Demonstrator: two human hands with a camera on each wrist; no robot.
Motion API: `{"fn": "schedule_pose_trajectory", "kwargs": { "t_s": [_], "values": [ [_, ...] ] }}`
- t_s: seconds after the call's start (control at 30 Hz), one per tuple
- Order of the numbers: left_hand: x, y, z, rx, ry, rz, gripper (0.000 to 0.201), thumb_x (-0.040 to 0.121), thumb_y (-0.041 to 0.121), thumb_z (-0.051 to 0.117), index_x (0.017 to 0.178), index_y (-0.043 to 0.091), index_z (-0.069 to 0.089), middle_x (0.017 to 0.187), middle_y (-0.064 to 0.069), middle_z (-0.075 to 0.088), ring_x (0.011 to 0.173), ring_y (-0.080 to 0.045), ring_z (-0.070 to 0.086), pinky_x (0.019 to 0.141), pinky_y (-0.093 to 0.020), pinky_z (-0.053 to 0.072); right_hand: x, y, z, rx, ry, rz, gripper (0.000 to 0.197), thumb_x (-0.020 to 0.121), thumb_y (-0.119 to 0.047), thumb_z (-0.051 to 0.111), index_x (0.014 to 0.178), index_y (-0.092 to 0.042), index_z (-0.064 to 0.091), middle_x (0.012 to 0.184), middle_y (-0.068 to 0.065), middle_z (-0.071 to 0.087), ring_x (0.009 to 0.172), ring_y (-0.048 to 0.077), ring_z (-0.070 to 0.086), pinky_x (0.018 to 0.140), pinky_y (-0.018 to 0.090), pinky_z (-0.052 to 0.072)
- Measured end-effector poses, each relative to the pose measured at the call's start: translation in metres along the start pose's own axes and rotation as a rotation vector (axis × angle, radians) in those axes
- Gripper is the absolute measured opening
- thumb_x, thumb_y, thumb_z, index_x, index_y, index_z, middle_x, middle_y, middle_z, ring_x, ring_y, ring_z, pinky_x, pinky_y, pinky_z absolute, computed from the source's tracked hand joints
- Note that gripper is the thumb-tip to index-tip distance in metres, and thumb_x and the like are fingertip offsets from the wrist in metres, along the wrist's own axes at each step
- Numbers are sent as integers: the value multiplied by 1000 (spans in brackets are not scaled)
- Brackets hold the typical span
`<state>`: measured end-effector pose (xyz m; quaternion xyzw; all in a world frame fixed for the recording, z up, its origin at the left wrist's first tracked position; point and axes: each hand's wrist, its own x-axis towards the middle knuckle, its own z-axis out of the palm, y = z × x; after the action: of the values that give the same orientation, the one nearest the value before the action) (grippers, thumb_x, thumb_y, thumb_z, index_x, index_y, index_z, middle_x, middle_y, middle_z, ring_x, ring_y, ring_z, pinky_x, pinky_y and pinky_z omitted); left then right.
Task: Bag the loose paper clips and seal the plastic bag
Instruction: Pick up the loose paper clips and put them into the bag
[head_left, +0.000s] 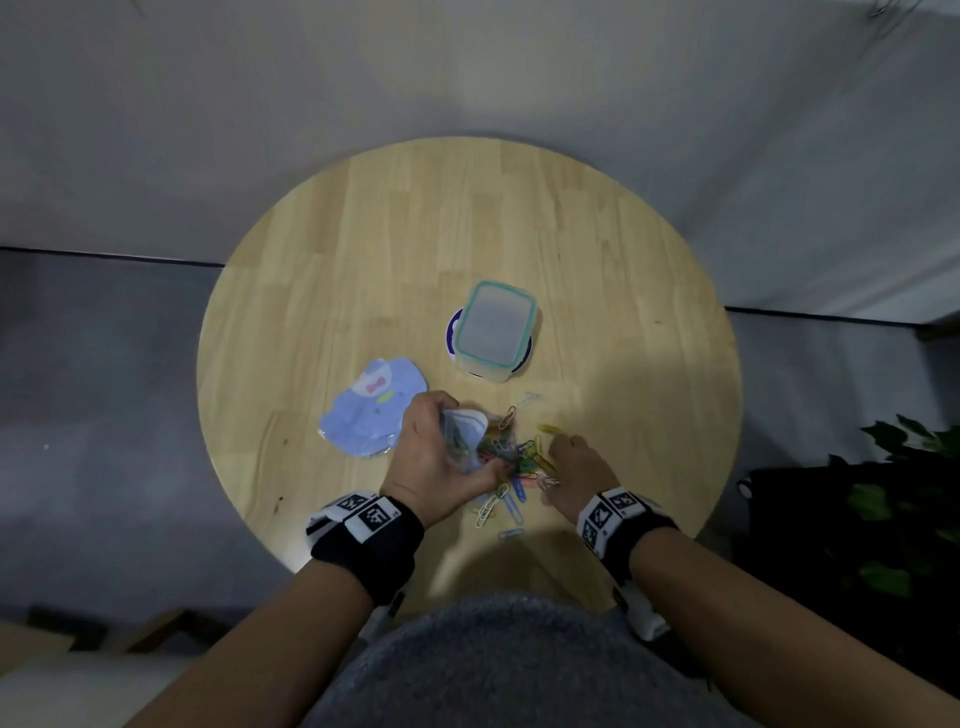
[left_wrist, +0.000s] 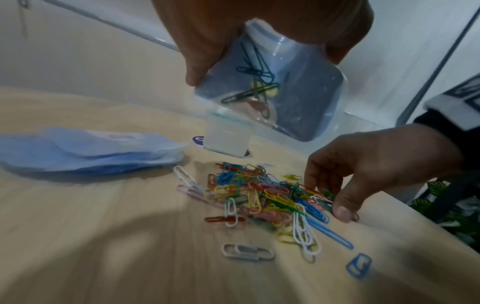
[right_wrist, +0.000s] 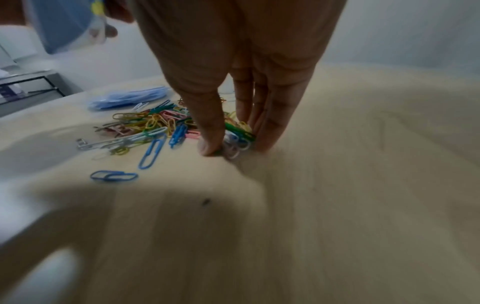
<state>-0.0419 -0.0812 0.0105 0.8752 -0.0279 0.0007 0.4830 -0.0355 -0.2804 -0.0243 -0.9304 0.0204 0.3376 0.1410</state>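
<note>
Left hand (head_left: 431, 457) grips the plastic bag (left_wrist: 272, 82), raised above the paper clips (left_wrist: 262, 197) heaped near the table's (head_left: 571, 234) near edge; right hand (right_wrist: 233, 82) seemingly pinches several clips.

Table: round light wooden table (head_left: 415, 234)
Wall: plain pale grey wall (head_left: 260, 104)
Floor: dark grey floor (head_left: 104, 364)
Plant: green leafy plant (head_left: 893, 519), at right

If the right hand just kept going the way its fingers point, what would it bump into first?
The right hand points down; its fingers would first meet the heap of coloured paper clips, likely touching already, with the round wooden table just beneath.
</note>
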Motion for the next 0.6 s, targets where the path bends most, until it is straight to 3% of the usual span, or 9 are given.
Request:
{"fn": "schedule_pose_trajectory", "kwargs": {
  "t_s": [0.1,0.2,0.3,0.4,0.47,0.53,0.6],
  "values": [
    [-4,-2,-2,28,8,8,72,57,49,69,103,1,44,97,-6,46,88,-14,44,75,-16,35,0,-4,7,-25,75,-73,33,86,-10,60,118,-4,51,122,18,53,110,35,54,89,36,44],
    [-5,-4,-3,63,1,38,73,57,50,69,105,1,45,100,-6,46,91,-14,44,78,-19,36,0,-5,8,-28,106,-123,24,89,-12,52,110,-4,59,114,18,62,106,35,58,88,36,46],
    [-2,-4,-3,66,-8,36,77,56,52,67,106,-2,45,101,-8,46,93,-10,40,79,-17,34,-2,-5,0,19,119,-102,18,87,-14,53,98,-4,64,101,18,68,97,35,62,82,35,48],
    [-1,-8,0,147,-45,46,82,55,56,67,111,-1,45,102,-7,46,94,-16,41,81,-24,37,-6,-3,-15,120,123,-35,15,82,-14,58,90,-5,67,96,15,69,93,32,63,75,28,45],
    [-1,-11,2,231,-96,34,84,52,59,65,112,3,46,98,-6,47,92,-21,45,78,-30,40,-11,-6,-28,232,154,-6,13,79,-12,63,86,-6,71,91,12,70,88,27,63,73,25,43],
    [0,-10,3,314,-134,2,81,48,59,64,108,7,49,93,-3,47,88,-25,47,73,-32,40,-17,-14,-46,454,179,4,2,74,-8,69,73,-8,71,71,9,69,68,22,61,68,27,45],
    [0,-8,6,380,-149,-11,77,47,58,66,107,11,49,92,-1,47,87,-26,48,70,-31,35,-24,-29,-64,798,182,21,15,69,1,71,60,-9,67,49,4,60,47,15,52,56,26,45]
  ]
}}
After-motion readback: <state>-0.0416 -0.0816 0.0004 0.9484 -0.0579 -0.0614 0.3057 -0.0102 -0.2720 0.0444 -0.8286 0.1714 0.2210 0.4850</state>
